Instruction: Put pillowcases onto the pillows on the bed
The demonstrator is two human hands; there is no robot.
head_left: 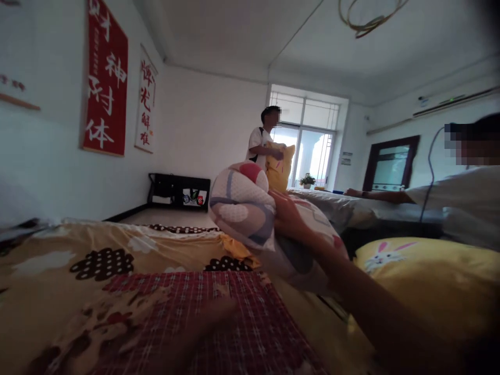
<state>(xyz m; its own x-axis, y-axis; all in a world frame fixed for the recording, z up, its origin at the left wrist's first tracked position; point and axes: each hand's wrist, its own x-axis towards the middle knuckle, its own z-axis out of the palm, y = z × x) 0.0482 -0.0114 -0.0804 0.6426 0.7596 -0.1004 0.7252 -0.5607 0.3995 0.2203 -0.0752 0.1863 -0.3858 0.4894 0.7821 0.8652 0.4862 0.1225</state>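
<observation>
My right hand (288,213) is closed on a pillow (240,200) with a pale cover patterned in pink, red and grey-blue. The pillow bulges at its left end and extends under my forearm. My left hand (213,315) is a dark blur low in the picture, over a red plaid cloth (250,302); its fingers cannot be made out. Beneath lies a tan cloth (156,255) with white and brown dotted cloud shapes. Beside my right forearm rests a yellow pillow (429,265) with a rabbit's face on it.
Farther back, a standing person (255,143) holds a yellow pillow (280,169). Another person (461,198) at right reaches across a covered table (328,205). A black bench (179,190) stands by the wall, and a potted plant (308,180) sits near the window.
</observation>
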